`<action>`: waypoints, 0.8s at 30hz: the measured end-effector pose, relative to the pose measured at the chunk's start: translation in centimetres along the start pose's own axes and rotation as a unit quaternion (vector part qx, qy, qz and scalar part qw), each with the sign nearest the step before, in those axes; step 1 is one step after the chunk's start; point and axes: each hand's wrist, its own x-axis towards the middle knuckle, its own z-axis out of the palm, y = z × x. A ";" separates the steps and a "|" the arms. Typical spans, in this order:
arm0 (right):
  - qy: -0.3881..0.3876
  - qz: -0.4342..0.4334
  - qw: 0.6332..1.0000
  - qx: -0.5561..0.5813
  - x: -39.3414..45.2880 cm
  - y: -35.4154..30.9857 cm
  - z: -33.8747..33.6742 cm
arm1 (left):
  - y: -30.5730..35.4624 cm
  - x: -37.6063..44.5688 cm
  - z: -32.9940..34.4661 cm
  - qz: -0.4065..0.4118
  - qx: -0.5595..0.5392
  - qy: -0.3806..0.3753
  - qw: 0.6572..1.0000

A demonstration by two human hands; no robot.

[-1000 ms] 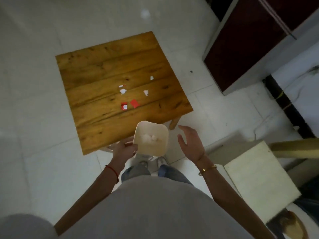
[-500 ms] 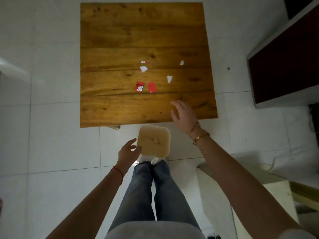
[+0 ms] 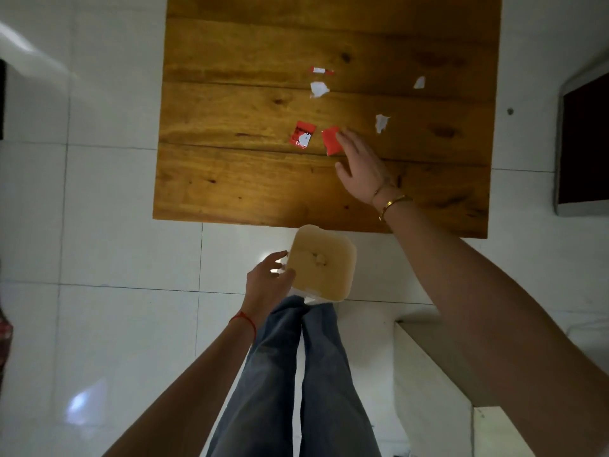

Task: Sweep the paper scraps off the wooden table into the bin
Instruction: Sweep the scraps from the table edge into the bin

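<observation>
Floor: white glossy tiles (image 3: 99,225) fill the left and middle of the frame; my legs in blue jeans (image 3: 296,374) run down the lower centre.
Table: wooden table (image 3: 230,179) of plank boards, upper centre, its near edge running across mid-frame.
Scraps, red: a plain red scrap (image 3: 330,141) lies centre-right of the tabletop; a red-and-white printed scrap (image 3: 302,134) sits just beside it on the left; a thin red-and-white strip (image 3: 320,71) lies farther up.
Scraps, white: one white scrap (image 3: 318,89) just below the strip, a second (image 3: 380,122) to the right of the plain red scrap, a third (image 3: 419,82) toward the upper right.
Right hand (image 3: 362,166): reaches over the table, fingers extended and relaxed, fingertips at the right edge of the plain red scrap; contact cannot be confirmed. Gold bangle on the wrist.
Bin: cream bin (image 3: 321,263), square with rounded corners, below the table's near edge at centre frame, a small pale lump inside.
Left hand (image 3: 268,282): at the bin's left rim, thumb and fingers curled about the rim, gripping it. Red thread on the wrist.
Right side: dark-fronted cabinet (image 3: 583,143) at the right edge; pale box-like furniture (image 3: 428,374) at the lower right.
</observation>
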 end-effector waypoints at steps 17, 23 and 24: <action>-0.076 -0.129 0.988 -0.040 -5.3 0.3 4.9 | -1.8 1.4 3.4 -0.073 -0.092 0.031 0.993; -0.117 -0.227 0.958 -0.130 -9.9 0.2 6.9 | -1.8 1.4 4.1 -0.107 -0.151 0.037 0.982; -0.123 -0.241 0.955 -0.121 -10.7 0.2 7.1 | -1.8 1.4 4.2 -0.113 -0.163 0.036 0.980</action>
